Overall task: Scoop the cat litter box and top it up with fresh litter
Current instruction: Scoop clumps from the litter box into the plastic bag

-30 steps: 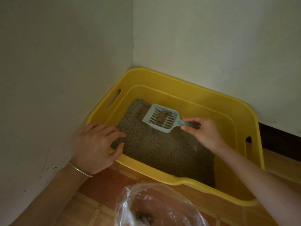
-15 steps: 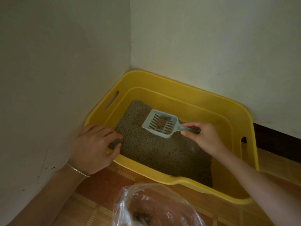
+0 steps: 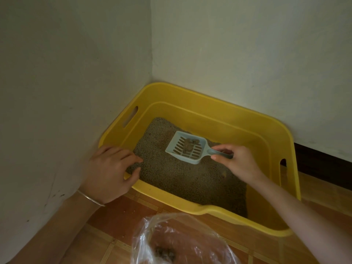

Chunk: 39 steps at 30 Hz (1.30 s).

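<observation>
A yellow litter box (image 3: 224,111) sits in the corner of two white walls, with grey-brown litter (image 3: 182,178) covering its bottom. My right hand (image 3: 240,164) pinches the handle of a pale blue slotted scoop (image 3: 185,147), held just above the litter. Brown clumps (image 3: 190,144) lie in the scoop. My left hand (image 3: 110,172), with a thin bangle on the wrist, rests on the box's near left rim, fingers curled over the edge.
A clear plastic bag (image 3: 181,241) stands open on the orange tiled floor (image 3: 114,225) in front of the box, with a dark clump (image 3: 164,254) inside. White walls close in on the left and behind. A dark skirting strip (image 3: 323,164) runs at the right.
The scoop has shifted slightly within the box while staying above the litter with its clumps. My left hand stays on the rim. The camera has moved a little.
</observation>
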### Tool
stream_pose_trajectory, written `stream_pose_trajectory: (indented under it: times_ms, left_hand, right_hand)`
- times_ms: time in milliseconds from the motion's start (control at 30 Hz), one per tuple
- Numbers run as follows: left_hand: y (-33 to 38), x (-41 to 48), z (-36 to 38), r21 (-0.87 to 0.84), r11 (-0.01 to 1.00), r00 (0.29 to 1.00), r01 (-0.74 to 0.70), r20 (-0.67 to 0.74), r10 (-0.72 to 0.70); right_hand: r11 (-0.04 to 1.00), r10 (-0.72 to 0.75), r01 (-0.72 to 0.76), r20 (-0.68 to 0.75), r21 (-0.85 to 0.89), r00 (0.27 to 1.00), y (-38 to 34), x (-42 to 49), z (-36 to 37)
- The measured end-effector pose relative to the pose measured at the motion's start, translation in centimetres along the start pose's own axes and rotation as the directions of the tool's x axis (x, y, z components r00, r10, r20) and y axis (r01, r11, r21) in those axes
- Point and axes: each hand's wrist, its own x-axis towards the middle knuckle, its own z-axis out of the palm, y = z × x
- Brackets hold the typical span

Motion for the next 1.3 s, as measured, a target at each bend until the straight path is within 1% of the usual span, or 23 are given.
stream_pose_trajectory:
  times_ms: [200, 333, 533, 667, 900, 1033, 1167, 1300]
  left_hand:
    - [-0.1, 0.0, 0.2, 0.002, 1.000, 1.000, 0.000, 0.018, 0.000]
    - [0.0, -0.1, 0.2, 0.001, 1.000, 1.000, 0.006, 0.025, -0.006]
    - [0.2, -0.4, 0.1, -0.008, 1.000, 1.000, -0.005, 0.004, 0.005]
    - [0.3, -0.6, 0.1, -0.012, 1.000, 1.000, -0.001, -0.009, 0.001]
    - [0.6, -2.5, -0.1, 0.001, 0.996, 0.996, -0.084, 0.010, 0.084]
    - [1.6, -4.0, -0.8, -0.010, 0.993, 0.993, -0.120, 0.013, 0.120]
    - [3.0, -5.7, -1.5, -0.106, 0.983, 0.988, -0.147, 0.034, 0.152]
    - [4.3, -8.0, -1.1, -0.163, 0.978, 0.982, -0.130, 0.114, 0.150]
  right_hand:
    - [0.999, -0.033, 0.033, 0.002, 0.002, 0.999, -0.2, -0.3, -0.1]
    - [0.999, -0.021, 0.021, 0.006, 0.030, 1.000, -0.3, -0.4, -0.2]
    - [1.000, -0.002, 0.002, -0.005, 0.013, 1.000, -0.5, -1.1, -0.6]
    - [0.999, 0.026, -0.026, -0.008, 0.036, 1.000, -1.2, -2.3, -1.4]
    - [0.997, -0.005, 0.008, -0.036, 0.077, 0.999, -3.5, -6.2, -3.3]
    - [0.997, -0.055, 0.058, -0.049, 0.059, 0.997, -4.6, -9.7, -4.1]
    - [0.993, -0.098, 0.098, -0.007, 0.061, 0.995, -5.1, -13.8, -4.3]
    - [0.992, -0.124, 0.122, 0.039, 0.038, 0.992, -5.2, -17.2, -3.6]
